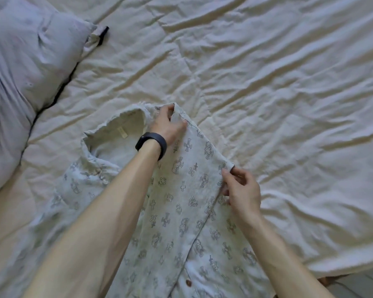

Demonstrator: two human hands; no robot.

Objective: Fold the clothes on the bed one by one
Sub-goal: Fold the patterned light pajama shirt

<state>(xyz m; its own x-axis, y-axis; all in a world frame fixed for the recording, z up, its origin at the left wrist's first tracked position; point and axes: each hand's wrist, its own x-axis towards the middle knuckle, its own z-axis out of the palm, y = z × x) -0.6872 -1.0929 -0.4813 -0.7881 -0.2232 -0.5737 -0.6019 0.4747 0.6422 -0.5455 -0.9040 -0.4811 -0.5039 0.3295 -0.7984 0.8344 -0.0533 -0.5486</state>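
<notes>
A pale short-sleeved shirt printed with small grey crosses and figures lies on the bed, collar toward the upper left and a brown button low on its front. My left hand, with a black band on the wrist, pinches the shirt's shoulder near the collar. My right hand pinches the hem of the right sleeve, which is folded in over the shirt's body. My forearms cover part of the shirt's middle and left side.
A wrinkled cream sheet covers the bed. A pale lilac pillow with dark piping lies at the upper left. The bed's edge and floor show at the lower right.
</notes>
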